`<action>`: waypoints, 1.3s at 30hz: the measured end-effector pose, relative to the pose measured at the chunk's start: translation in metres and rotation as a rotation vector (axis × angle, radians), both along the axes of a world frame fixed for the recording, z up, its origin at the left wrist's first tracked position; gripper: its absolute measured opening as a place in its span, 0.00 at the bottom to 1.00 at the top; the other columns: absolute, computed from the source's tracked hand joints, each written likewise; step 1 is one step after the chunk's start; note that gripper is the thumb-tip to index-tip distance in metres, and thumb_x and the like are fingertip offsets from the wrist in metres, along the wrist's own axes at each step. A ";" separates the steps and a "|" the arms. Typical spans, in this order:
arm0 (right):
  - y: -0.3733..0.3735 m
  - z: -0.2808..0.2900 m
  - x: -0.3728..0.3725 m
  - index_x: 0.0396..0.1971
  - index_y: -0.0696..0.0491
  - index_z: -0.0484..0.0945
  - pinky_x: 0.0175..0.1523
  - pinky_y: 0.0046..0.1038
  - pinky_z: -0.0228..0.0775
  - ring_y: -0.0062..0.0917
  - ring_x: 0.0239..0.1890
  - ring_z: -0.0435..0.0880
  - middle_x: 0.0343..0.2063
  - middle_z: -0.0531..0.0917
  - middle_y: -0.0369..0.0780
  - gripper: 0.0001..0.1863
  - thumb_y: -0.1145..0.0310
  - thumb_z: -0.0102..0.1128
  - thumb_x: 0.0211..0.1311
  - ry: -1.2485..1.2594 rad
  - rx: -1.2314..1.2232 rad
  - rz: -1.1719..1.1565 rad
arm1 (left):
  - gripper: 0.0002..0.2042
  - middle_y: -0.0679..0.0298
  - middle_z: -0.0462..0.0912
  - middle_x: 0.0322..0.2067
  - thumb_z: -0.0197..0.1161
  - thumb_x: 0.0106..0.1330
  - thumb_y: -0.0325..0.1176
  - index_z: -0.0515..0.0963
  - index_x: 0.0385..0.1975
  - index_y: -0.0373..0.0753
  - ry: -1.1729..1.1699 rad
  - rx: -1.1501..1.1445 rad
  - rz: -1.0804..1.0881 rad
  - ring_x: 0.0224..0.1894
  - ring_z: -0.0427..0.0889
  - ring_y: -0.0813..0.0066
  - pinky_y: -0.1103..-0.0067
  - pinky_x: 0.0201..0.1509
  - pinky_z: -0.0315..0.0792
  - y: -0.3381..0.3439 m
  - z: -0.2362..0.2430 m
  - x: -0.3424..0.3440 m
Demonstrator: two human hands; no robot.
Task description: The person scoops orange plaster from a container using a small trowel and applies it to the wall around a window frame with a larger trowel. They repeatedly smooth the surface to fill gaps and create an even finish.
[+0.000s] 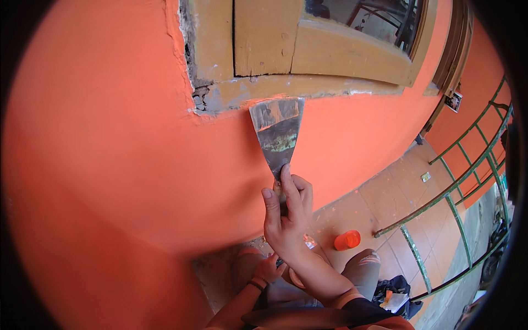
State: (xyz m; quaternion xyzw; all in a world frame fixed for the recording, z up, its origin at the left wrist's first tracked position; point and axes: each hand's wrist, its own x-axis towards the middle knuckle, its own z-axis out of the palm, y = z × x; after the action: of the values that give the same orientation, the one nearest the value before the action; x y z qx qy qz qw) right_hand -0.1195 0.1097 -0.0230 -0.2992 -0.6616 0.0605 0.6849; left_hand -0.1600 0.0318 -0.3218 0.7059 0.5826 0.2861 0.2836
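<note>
My right hand (287, 217) grips the handle of a wide putty knife (276, 129), with the index finger reaching onto the base of the blade. The smudged blade is raised in front of the orange wall (110, 137), its top edge at the lower sill of an ochre wooden window frame (264, 55). The frame's left edge has cracked, chipped plaster; I cannot tell whether the blade touches it. Lower down, my left hand (268, 269) is closed on something dark, mostly hidden behind my right arm.
My knees (360, 269) are below, beside an orange cylindrical container (347, 240) on the tiled floor (388, 192). A dark plastic bag with light scraps (393, 294) lies at lower right. A green metal railing (456, 231) runs along the right, near a brown doorway (451, 49).
</note>
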 end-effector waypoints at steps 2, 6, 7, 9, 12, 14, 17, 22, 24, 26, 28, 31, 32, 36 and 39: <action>0.007 0.004 -0.007 0.62 0.60 0.72 0.40 0.26 0.70 0.30 0.39 0.74 0.40 0.75 0.46 0.26 0.80 0.63 0.62 -0.012 0.016 -0.021 | 0.18 0.47 0.83 0.36 0.64 0.62 0.45 0.74 0.47 0.41 0.042 -0.067 0.003 0.39 0.83 0.46 0.58 0.41 0.78 -0.002 0.001 -0.001; 0.009 0.003 -0.015 0.61 0.60 0.73 0.41 0.25 0.70 0.30 0.39 0.76 0.39 0.76 0.46 0.26 0.77 0.65 0.62 0.010 -0.003 -0.046 | 0.18 0.47 0.83 0.35 0.64 0.61 0.44 0.75 0.46 0.41 0.015 -0.042 0.033 0.37 0.83 0.45 0.58 0.40 0.78 -0.001 -0.014 -0.003; 0.008 0.002 -0.016 0.61 0.60 0.73 0.40 0.25 0.70 0.29 0.39 0.76 0.39 0.76 0.46 0.26 0.77 0.65 0.62 0.008 -0.012 -0.051 | 0.19 0.47 0.83 0.35 0.65 0.61 0.44 0.75 0.46 0.40 0.025 -0.032 0.030 0.37 0.83 0.45 0.58 0.39 0.78 0.000 -0.021 -0.002; 0.006 -0.002 -0.016 0.60 0.60 0.73 0.40 0.25 0.70 0.29 0.39 0.76 0.39 0.76 0.46 0.25 0.77 0.65 0.62 0.006 -0.033 -0.056 | 0.19 0.47 0.83 0.35 0.65 0.60 0.44 0.75 0.46 0.40 -0.033 0.177 0.015 0.36 0.83 0.44 0.58 0.39 0.78 0.005 -0.035 -0.001; 0.005 -0.008 -0.015 0.60 0.60 0.73 0.41 0.24 0.70 0.29 0.39 0.76 0.40 0.76 0.46 0.25 0.78 0.65 0.62 0.013 -0.049 -0.042 | 0.18 0.46 0.82 0.36 0.64 0.60 0.43 0.75 0.45 0.38 -0.080 0.219 0.018 0.36 0.83 0.44 0.58 0.39 0.78 0.006 -0.046 0.000; 0.003 -0.011 -0.013 0.60 0.60 0.73 0.41 0.24 0.70 0.30 0.39 0.75 0.40 0.76 0.46 0.25 0.78 0.64 0.62 0.030 -0.060 -0.018 | 0.18 0.45 0.82 0.36 0.64 0.60 0.43 0.75 0.45 0.38 -0.079 0.152 0.025 0.37 0.83 0.44 0.58 0.40 0.78 0.004 -0.044 0.000; -0.001 -0.012 -0.007 0.60 0.61 0.73 0.42 0.25 0.70 0.30 0.39 0.76 0.40 0.76 0.46 0.25 0.78 0.64 0.62 0.006 -0.039 -0.010 | 0.18 0.45 0.82 0.36 0.64 0.61 0.43 0.75 0.45 0.38 -0.047 0.072 0.028 0.37 0.83 0.44 0.58 0.40 0.78 0.000 -0.029 -0.001; 0.002 -0.006 -0.003 0.61 0.60 0.72 0.38 0.24 0.70 0.29 0.38 0.74 0.41 0.74 0.46 0.26 0.80 0.63 0.63 -0.025 0.002 -0.043 | 0.18 0.46 0.82 0.36 0.64 0.61 0.44 0.74 0.46 0.40 0.028 -0.031 0.023 0.37 0.83 0.44 0.58 0.40 0.78 0.000 -0.006 -0.001; 0.006 -0.003 -0.004 0.61 0.61 0.72 0.37 0.24 0.69 0.29 0.38 0.74 0.40 0.74 0.46 0.25 0.79 0.63 0.63 -0.020 0.027 -0.055 | 0.18 0.47 0.82 0.35 0.64 0.62 0.45 0.73 0.46 0.41 -0.010 -0.013 0.021 0.37 0.83 0.45 0.58 0.39 0.78 -0.001 -0.002 -0.001; 0.010 -0.001 -0.006 0.61 0.61 0.72 0.36 0.24 0.69 0.29 0.37 0.74 0.40 0.74 0.46 0.25 0.79 0.63 0.63 0.006 0.042 -0.051 | 0.18 0.48 0.82 0.35 0.63 0.63 0.46 0.73 0.46 0.42 -0.019 -0.018 0.026 0.37 0.83 0.45 0.58 0.39 0.78 -0.002 0.003 -0.001; 0.013 -0.001 -0.008 0.61 0.61 0.73 0.36 0.24 0.69 0.28 0.37 0.74 0.40 0.74 0.46 0.25 0.79 0.63 0.63 0.024 0.051 -0.062 | 0.18 0.49 0.82 0.35 0.63 0.63 0.47 0.73 0.45 0.42 0.003 -0.048 0.034 0.37 0.83 0.46 0.59 0.38 0.78 -0.003 0.008 -0.001; 0.019 -0.003 -0.009 0.61 0.61 0.73 0.37 0.25 0.69 0.29 0.37 0.74 0.40 0.74 0.46 0.25 0.79 0.63 0.63 0.041 0.061 -0.082 | 0.18 0.49 0.82 0.35 0.63 0.64 0.47 0.74 0.45 0.41 -0.036 -0.061 0.049 0.37 0.83 0.46 0.58 0.38 0.78 -0.004 0.016 -0.001; 0.021 -0.003 -0.009 0.61 0.61 0.73 0.37 0.25 0.69 0.29 0.37 0.74 0.40 0.74 0.46 0.25 0.79 0.63 0.63 0.046 0.064 -0.088 | 0.18 0.48 0.82 0.35 0.63 0.64 0.47 0.74 0.45 0.41 -0.043 -0.049 0.057 0.37 0.83 0.46 0.58 0.38 0.78 -0.005 0.018 -0.001; 0.030 -0.006 -0.008 0.61 0.61 0.73 0.41 0.26 0.70 0.30 0.38 0.75 0.41 0.75 0.46 0.25 0.79 0.64 0.63 0.039 0.083 -0.103 | 0.19 0.48 0.82 0.35 0.63 0.64 0.47 0.74 0.45 0.39 -0.094 -0.021 0.057 0.37 0.83 0.45 0.58 0.38 0.77 -0.005 0.021 0.000; 0.034 -0.009 -0.008 0.61 0.60 0.72 0.46 0.27 0.70 0.31 0.42 0.76 0.41 0.77 0.46 0.26 0.78 0.64 0.62 0.032 0.052 -0.085 | 0.19 0.46 0.82 0.35 0.63 0.64 0.47 0.74 0.45 0.38 -0.123 -0.014 0.061 0.37 0.82 0.44 0.58 0.38 0.77 -0.004 0.017 0.001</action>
State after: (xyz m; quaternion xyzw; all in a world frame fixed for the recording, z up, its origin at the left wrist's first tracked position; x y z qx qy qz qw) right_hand -0.1273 0.1439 -0.0318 -0.3081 -0.6386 0.0192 0.7049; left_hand -0.1593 0.0278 -0.3052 0.6669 0.5873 0.3335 0.3149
